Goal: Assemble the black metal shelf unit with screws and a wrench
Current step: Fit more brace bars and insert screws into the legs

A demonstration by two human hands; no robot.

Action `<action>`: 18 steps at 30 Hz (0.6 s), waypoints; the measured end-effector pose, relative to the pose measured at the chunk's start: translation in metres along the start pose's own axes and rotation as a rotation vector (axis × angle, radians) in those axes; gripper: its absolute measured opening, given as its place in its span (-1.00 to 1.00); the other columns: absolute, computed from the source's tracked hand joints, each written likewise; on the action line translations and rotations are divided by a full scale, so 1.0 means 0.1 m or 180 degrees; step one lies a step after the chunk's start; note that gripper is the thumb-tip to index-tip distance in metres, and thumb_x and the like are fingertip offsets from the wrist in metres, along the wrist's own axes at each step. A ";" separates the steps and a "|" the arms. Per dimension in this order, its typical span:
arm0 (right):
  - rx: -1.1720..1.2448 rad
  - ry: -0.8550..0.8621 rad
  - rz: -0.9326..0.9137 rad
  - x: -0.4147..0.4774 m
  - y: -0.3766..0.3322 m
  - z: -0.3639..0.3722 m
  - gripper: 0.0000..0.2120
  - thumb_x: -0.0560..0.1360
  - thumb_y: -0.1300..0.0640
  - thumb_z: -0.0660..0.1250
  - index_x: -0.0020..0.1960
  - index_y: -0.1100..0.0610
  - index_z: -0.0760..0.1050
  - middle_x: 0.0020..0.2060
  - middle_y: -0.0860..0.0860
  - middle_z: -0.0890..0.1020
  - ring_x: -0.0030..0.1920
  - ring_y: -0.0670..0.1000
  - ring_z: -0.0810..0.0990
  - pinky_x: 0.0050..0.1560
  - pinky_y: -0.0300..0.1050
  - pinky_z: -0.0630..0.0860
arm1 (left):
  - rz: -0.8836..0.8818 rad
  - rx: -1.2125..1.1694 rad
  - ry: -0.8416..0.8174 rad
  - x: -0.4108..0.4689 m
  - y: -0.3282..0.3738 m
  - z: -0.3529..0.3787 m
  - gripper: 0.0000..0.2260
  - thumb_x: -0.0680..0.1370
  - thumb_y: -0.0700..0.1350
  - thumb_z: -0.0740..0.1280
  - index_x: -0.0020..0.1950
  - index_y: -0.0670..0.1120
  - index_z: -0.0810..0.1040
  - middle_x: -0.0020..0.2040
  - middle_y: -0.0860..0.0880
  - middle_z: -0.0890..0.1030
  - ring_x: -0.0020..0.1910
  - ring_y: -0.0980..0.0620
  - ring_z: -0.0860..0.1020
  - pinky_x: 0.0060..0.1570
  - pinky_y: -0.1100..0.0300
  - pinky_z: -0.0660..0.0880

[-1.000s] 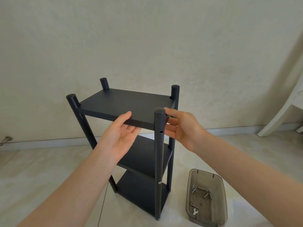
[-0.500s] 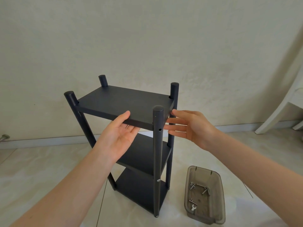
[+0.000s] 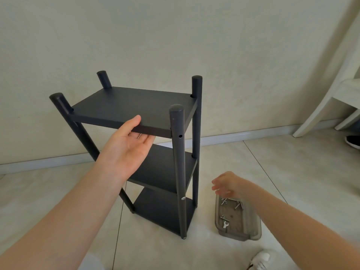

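Nearest me, the right hand hovers over the clear tray of screws and a small wrench, its grip slack and empty. Just beside it on the floor stands the black shelf unit. The left hand props the top shelf from beneath, fingers straight, thumb on the edge. The post hole looks unscrewed, so if that palm drops I'd expect the shelf to sag. Pale floor tiles, a plain wall, and a white chair beyond.

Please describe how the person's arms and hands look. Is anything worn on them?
Both forearms are bare, with no sleeves in view. The left hand and right hand have no gloves, and no watch or bracelet shows at either wrist. The right hand is blurred, so rings cannot be judged.
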State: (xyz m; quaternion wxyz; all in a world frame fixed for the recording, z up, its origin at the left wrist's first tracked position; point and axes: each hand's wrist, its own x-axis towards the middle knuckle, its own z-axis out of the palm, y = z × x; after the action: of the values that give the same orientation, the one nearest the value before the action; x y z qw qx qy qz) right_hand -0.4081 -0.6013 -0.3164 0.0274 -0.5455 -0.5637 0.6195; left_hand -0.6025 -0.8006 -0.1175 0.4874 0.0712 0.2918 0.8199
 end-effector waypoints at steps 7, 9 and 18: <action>-0.1525 0.0310 0.0353 0.41 0.91 0.48 -0.76 0.59 0.11 0.31 0.08 0.30 0.43 -0.23 0.09 0.52 -0.27 0.01 0.47 -0.23 -0.16 0.38 | 0.0064 0.0011 -0.0153 0.02 0.01 -0.02 -0.78 0.57 -0.29 0.34 0.21 -0.21 0.52 0.09 -0.19 0.69 0.07 -0.17 0.68 -0.04 -0.03 0.65; -0.1580 0.0276 0.0514 0.43 1.05 0.52 -0.47 0.60 0.08 0.30 0.40 0.36 0.21 0.13 0.19 0.54 -0.02 0.08 0.50 -0.09 -0.12 0.40 | 0.0074 0.0011 -0.0162 0.02 0.01 -0.03 -0.77 0.56 -0.29 0.34 0.21 -0.21 0.52 0.09 -0.19 0.69 0.07 -0.17 0.68 -0.05 -0.04 0.65; -0.2658 -0.0053 0.0114 0.38 1.14 0.63 -0.85 0.61 0.11 0.24 0.07 0.20 0.37 0.00 0.09 0.51 0.04 0.09 0.55 -0.14 -0.18 0.40 | 0.0051 0.0059 -0.0182 0.00 0.00 -0.04 -0.80 0.58 -0.30 0.32 0.21 -0.22 0.51 0.07 -0.19 0.69 0.07 -0.17 0.68 -0.03 -0.03 0.64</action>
State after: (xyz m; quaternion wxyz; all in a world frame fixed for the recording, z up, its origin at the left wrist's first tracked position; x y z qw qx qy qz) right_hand -0.4016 -0.6599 -0.4378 -0.2116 -0.5145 -0.7571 0.3426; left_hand -0.6043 -0.8023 -0.1206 0.4882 0.1014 0.2847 0.8187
